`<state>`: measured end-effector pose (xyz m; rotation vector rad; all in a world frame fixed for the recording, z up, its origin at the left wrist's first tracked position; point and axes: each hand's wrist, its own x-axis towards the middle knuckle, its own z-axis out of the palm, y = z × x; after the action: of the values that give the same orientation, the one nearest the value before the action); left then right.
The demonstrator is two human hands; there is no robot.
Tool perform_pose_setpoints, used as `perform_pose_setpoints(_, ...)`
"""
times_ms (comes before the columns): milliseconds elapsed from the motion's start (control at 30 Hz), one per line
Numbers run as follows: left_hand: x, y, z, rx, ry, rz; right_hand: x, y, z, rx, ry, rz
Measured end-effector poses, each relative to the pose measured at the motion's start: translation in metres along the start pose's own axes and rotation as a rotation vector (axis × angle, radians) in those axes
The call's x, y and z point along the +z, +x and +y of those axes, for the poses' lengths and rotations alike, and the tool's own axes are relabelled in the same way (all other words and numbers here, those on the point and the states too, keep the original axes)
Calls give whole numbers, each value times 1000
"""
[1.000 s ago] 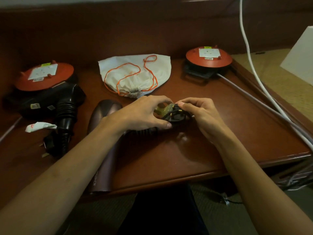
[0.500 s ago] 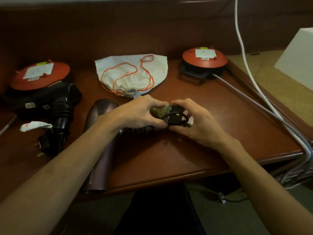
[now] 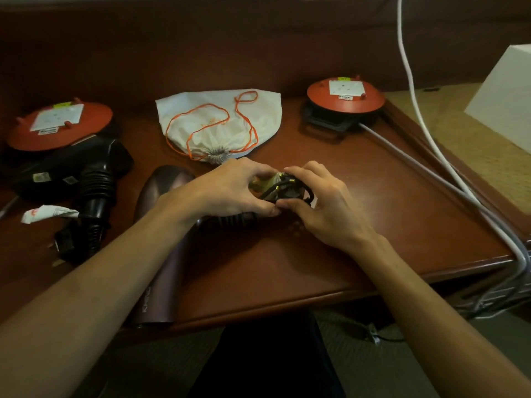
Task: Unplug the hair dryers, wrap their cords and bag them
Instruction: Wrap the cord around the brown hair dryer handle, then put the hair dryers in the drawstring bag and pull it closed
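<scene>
Mid-desk, the left hand point(image 3: 230, 188) and right hand point(image 3: 321, 202) both pinch the wrapped cord bundle point(image 3: 287, 189) of the maroon dryer point(image 3: 161, 254). The springy cord looks ready to uncoil; grip the rigid handle.

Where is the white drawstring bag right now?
The white bag lies at the back middle of the desk, between the two red cord reels, just beyond both hands.

2 bare forearms run up from the lower corners, no sleeves, watch or rings on show. The left hand point(image 3: 230, 188) and right hand point(image 3: 324, 205) wear no gloves. Below the table edge, dark trousers point(image 3: 270, 357) cover the lap.
</scene>
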<state>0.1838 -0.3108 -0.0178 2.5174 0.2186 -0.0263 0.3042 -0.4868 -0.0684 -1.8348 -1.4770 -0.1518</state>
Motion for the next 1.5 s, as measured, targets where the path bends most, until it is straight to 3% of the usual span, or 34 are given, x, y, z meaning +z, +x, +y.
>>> perform_pose_setpoints(233, 8, 8, 4, -13, 80, 8, -1, 3, -7, 128, 120, 53)
perform_pose_setpoints(367, 7, 9, 1, -28, 87, 12, -9, -5, -6, 216, 217, -1)
perform_pose_setpoints(633, 6, 5, 5, -62, 140, 23, -3, -22, -5, 220, 170, -27)
perform_pose_setpoints(833, -22, -18, 36, -92, 211, 37, -10, -21, -4, 304, 251, -99)
perform_pose_setpoints(900, -38, -40, 44, -181, 256, 99, -8, -21, -3, 311, 261, -91)
perform_pose_setpoints(1000, -36, -89, 36, -482, 409, 292, -9, -23, -4, 308, 272, -62)
perform_pose_setpoints(1100, -7, -127, 24, -704, 280, 322, -12, -22, -11, 285, 286, -44)
perform_pose_setpoints(1300, 5, -114, -1, -593, 14, 413, -22, -34, -24, 282, 252, -68)
perform_pose_setpoints(1433, -14, -80, -19, -386, 116, 262, -51, -42, -42, 348, 87, -183)
perform_pose_setpoints(1500, -20, -59, -24, -330, 220, 187, -58, -30, -49, 308, -23, -163)
